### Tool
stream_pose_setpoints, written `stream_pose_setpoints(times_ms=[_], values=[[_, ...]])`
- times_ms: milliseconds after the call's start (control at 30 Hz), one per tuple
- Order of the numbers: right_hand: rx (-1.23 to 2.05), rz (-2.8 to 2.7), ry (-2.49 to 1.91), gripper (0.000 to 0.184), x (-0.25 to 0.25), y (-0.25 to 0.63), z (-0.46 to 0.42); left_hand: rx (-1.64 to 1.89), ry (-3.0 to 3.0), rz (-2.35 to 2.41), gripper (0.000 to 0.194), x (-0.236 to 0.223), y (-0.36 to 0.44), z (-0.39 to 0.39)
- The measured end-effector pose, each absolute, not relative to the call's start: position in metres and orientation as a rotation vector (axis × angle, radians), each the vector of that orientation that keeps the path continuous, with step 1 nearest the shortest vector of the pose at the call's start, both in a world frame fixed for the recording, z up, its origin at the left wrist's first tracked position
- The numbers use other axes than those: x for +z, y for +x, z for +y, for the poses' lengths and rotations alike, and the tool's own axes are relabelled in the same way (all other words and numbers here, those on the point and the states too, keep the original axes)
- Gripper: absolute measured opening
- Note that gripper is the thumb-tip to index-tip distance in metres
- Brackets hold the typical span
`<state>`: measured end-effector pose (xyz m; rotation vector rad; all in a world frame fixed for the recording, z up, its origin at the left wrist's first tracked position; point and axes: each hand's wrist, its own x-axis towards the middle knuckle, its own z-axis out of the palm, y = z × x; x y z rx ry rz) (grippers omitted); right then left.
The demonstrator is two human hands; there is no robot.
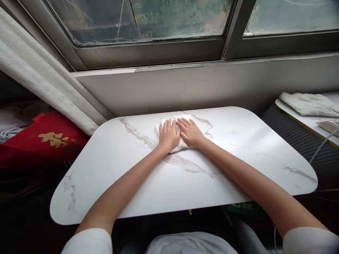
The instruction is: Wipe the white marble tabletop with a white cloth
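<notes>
A folded white cloth [181,145] lies on the white marble-patterned table [227,134], a little behind the table's middle. My left hand [169,135] rests flat on the left part of the cloth, its fingers stretched out and slightly apart. Against it on the right, my right hand [191,133] also lies palm down on the cloth, fingers extended and pointing up and to the left. The two hands touch or nearly touch at the fingers and cover much of the cloth. Neither hand's fingers are wrapped round it.
Behind the table are a low wall [169,88] and a window [150,54]. A pale curtain [50,74] hangs at the left, near a red bag [57,137] with gold lettering. At the right, a side surface [299,118] bears a folded white cloth and a cable.
</notes>
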<state>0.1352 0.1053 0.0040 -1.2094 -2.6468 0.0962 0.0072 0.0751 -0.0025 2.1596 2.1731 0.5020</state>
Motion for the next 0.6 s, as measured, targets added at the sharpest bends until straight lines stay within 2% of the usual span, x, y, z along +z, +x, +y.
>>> stream_pose_setpoints(times_ms=[267,400,500,600], values=[[-0.056,-2.683,-1.253,0.058,-0.001,0.190,-0.017,0.493,2.304,1.888,0.054,-0.005,0.047,-0.035],[-0.100,-2.606,-1.246,0.071,-0.005,0.207,-0.073,0.548,2.440,1.717,0.054,-0.007,0.056,-0.080],[-0.107,-2.587,-1.215,0.079,-0.007,0.214,-0.089,0.532,2.494,1.636,0.055,-0.006,0.058,-0.093],[-0.113,-2.603,-1.228,0.075,-0.007,0.217,-0.075,0.465,2.476,1.632,0.055,-0.003,0.060,-0.082]])
